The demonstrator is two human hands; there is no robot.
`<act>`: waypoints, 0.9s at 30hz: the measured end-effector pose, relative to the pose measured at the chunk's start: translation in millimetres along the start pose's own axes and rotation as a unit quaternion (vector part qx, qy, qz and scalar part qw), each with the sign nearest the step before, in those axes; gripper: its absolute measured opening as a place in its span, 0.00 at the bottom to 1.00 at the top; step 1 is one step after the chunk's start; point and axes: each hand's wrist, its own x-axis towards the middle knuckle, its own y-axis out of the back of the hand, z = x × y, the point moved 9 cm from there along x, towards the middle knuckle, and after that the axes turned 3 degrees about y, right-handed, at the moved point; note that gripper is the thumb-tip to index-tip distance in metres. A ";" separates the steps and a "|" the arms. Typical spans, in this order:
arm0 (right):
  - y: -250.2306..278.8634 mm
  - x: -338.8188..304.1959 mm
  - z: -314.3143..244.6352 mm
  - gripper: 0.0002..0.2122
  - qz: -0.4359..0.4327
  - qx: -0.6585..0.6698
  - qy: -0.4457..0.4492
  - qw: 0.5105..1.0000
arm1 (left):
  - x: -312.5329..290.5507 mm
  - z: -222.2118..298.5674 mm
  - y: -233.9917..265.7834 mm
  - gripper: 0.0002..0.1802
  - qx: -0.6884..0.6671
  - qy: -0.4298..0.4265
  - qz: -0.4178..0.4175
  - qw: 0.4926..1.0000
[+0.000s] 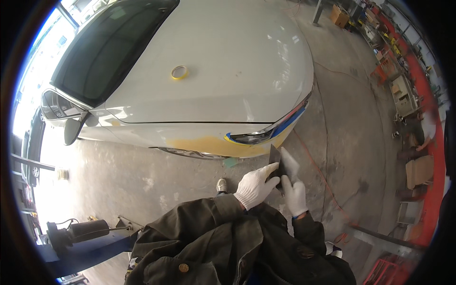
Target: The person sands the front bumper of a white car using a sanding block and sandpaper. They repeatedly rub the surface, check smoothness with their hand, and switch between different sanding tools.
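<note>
White knit gloves cover both of my hands, held close together in front of the car's front corner. My left hand (256, 187) is closed on a dark, flat, blade-like piece (274, 155). Close beside it, my right hand (295, 196) grips a pale grey flat piece (289, 164), blurred along its edges. The exact kind of either piece cannot be made out. Just beyond them is the pale car's fender (199, 144), with a broad yellowish patch. Blue and yellow masking tape (290, 119) edges the headlight (254, 137).
A roll of yellow tape (179, 72) lies on the hood (213, 52). An orange hose (317, 171) runs across the concrete floor. At left stands a blue lift arm (90, 256). Cluttered shelves and a cardboard box (339, 16) line the right, where another person (418, 133) is.
</note>
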 end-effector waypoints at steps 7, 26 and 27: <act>34.0 -17.6 25.4 0.17 0.166 0.278 -0.104 0.940 | 5.7 -2.8 10.9 0.41 -0.019 0.092 -0.005 0.996; -8.5 -12.3 -34.1 0.05 0.132 -0.003 0.104 0.986 | -3.2 -14.1 18.1 0.22 -0.057 0.052 0.083 0.994; -10.2 -12.5 -29.3 0.05 0.130 0.034 0.091 0.987 | -6.0 -17.0 17.2 0.21 -0.027 0.060 0.064 0.996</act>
